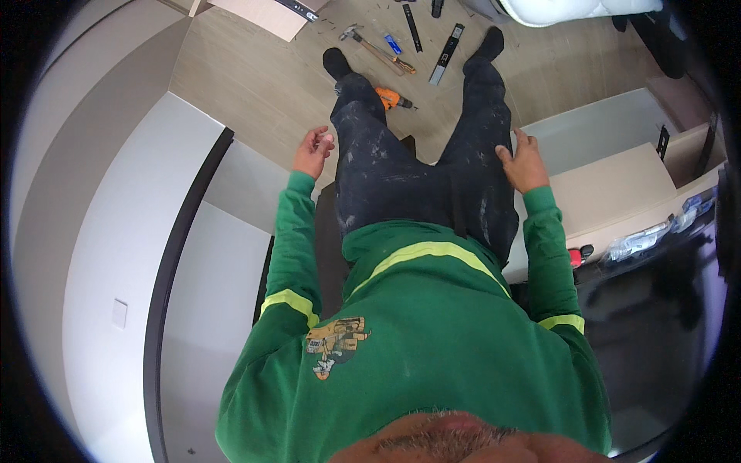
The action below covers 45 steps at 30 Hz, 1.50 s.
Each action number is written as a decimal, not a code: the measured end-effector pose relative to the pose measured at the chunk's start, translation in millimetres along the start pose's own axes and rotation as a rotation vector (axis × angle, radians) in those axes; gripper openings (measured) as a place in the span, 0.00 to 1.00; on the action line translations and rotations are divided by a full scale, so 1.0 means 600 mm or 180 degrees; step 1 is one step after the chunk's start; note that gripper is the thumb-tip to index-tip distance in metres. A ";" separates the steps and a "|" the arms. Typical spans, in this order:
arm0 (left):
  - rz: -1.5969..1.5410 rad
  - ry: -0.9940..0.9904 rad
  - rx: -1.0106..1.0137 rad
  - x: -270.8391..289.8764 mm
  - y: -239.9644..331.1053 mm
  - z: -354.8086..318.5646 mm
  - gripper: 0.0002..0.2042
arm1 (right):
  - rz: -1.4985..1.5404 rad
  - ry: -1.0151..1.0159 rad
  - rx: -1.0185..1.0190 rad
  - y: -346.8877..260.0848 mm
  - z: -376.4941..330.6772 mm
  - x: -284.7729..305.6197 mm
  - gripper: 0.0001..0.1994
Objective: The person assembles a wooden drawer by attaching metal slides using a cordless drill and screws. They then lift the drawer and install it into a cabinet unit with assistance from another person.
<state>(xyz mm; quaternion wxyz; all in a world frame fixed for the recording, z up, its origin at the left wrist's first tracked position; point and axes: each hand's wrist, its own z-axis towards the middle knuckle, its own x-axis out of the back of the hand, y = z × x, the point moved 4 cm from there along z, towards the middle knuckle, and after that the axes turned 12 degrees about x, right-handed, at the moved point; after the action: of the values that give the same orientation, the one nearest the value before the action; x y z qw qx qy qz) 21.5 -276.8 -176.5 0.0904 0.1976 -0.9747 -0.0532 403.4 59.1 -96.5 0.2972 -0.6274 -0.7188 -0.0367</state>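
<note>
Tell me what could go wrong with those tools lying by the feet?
The left foot might bump the hammer, which lies close beside it, and get hurt. The orange drill lies between the legs, so a leg could knock it. And the long dark rail lies near the right foot, so stepping on it could perhaps cause a slip.

Soft, even light — the floor [255, 85] reads clearly, the pale wall [116, 247] bows, corners sink into black.
</note>
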 end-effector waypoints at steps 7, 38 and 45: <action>0.0202 0.0578 -0.0666 -0.050 0.010 0.155 0.22 | -0.0078 -0.0148 -0.0733 0.083 0.123 -0.144 0.45; -0.1747 -0.0309 0.0056 -0.313 -0.004 0.710 0.16 | -0.0304 0.0546 -0.0765 0.083 0.184 -0.135 0.37; -0.1834 -0.0373 -0.0323 -0.291 0.061 0.586 0.13 | -0.0298 0.0396 -0.0913 0.080 0.184 -0.134 0.39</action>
<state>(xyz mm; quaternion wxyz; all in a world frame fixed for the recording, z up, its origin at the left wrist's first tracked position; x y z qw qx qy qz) 96.6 -150.3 -542.2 0.0250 0.4580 -0.8780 -0.1367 408.6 45.2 -240.8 0.2465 -0.6257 -0.7149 -0.1915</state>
